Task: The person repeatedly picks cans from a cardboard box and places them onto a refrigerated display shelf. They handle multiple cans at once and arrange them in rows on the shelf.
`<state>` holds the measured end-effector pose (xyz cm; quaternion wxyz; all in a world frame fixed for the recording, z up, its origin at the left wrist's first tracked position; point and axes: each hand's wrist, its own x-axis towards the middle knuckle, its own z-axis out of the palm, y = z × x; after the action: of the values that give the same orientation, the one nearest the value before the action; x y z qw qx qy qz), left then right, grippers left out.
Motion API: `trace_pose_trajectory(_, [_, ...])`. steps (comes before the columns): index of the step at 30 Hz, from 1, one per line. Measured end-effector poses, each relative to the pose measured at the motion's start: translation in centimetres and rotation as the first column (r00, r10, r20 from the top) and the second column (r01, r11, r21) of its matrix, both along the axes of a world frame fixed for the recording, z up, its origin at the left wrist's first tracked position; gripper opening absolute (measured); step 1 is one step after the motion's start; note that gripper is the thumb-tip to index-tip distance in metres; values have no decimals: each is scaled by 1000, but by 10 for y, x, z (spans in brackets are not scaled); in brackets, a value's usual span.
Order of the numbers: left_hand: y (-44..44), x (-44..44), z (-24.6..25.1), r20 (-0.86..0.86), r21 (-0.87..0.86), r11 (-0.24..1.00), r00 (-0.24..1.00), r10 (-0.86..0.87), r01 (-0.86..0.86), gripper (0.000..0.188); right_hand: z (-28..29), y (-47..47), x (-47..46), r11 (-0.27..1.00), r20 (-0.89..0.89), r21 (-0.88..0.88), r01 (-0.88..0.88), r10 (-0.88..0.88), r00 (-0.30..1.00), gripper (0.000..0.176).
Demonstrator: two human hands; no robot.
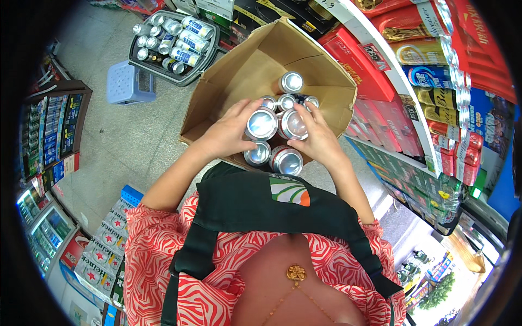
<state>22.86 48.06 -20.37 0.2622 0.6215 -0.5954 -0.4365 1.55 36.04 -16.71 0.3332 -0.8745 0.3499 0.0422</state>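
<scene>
An opened cardboard box (238,81) stands before me with several drink cans in it, their metal ends facing up. My left hand (230,132) has its fingers and thumb around one can (262,123) at the left. Around the neighbouring can (293,123) curve the fingers of my right hand (320,136). These two cans look higher than the others and sit side by side. Two more cans, one at the left (257,153) and one at the right (286,160), stand on the side nearest me. Beyond my fingers is another can (291,82), with smaller can ends between.
A black basket (175,79) full of cans lies at the upper left, by a blue plastic stool (122,83). Shelves (391,61) of canned drinks rise close on the right. Stacked Heineken cartons (100,248) stand at the lower left.
</scene>
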Motion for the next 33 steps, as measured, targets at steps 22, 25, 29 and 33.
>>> trace_pose_trajectory(22, [20,-71,10,438,-243,963,872,218,-118,103,-30,20,-5,999,35,-17,41,-40,999,78])
trace_pose_trajectory(25, [31,-84,2,462,-228,943,826,324,-243,106,-34,21,-12,1000,63,-24,18,-16,998,78])
trace_pose_trajectory(29, [38,-93,-9,348,-163,906,836,424,-392,108,-39,18,-22,998,150,-4,-60,60,987,78])
trace_pose_trajectory(33, [43,-98,-11,210,-79,878,853,477,-472,110,-41,13,-29,990,206,-12,-142,142,968,80])
